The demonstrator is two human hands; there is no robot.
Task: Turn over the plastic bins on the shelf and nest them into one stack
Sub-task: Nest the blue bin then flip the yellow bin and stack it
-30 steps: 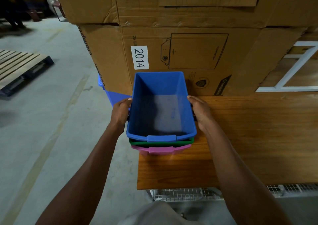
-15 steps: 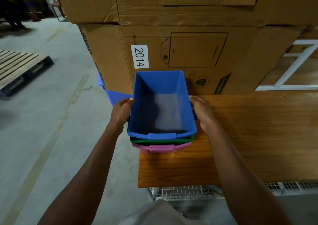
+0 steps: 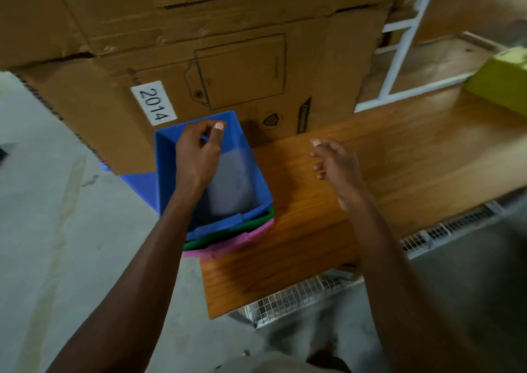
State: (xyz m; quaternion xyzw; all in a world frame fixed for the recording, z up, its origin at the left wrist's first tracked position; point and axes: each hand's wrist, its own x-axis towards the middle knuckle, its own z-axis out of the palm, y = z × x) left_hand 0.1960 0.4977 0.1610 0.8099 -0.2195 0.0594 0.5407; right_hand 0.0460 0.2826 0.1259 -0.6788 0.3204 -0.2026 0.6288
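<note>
Wire mesh rack (image 3: pixel 291 298): nearest to the camera, it shows under the front edge of the wooden shelf.
Wooden shelf (image 3: pixel 399 173): a brown board; its front left corner is the nearest part, and the bins stand at its left edge.
Stack of bins: three bins are nested with their open sides up. The pink bin (image 3: pixel 242 240) is lowest, the green bin (image 3: pixel 228 231) sits in it, and the blue bin (image 3: pixel 251 173) is on top. The stack hangs a little over the left edge of the shelf.
Right hand (image 3: pixel 338 161): above the bare shelf, just right of the stack and apart from it. The fingers are loosely curled and hold nothing.
Left hand (image 3: pixel 198 150): over the open blue bin, near its far wall. The fingers are bent, the thumb is close to them, and I see nothing between them. I cannot tell if it touches the wall.
Second blue bin (image 3: pixel 139 185): left of the stack, partly hidden behind it and under the carton; how it stands I cannot tell.
Cardboard carton (image 3: pixel 228 67): behind the stack, with a white label "2014" (image 3: pixel 153 103).
Green box (image 3: pixel 502 81): at the far right end of the shelf, blurred.
Step in hand: the stack seems finished for three bins, and both hands are free of it.
Next move: probably to fetch another bin, perhaps the second blue one; it needs a grip on both sides and the open side up before nesting.
</note>
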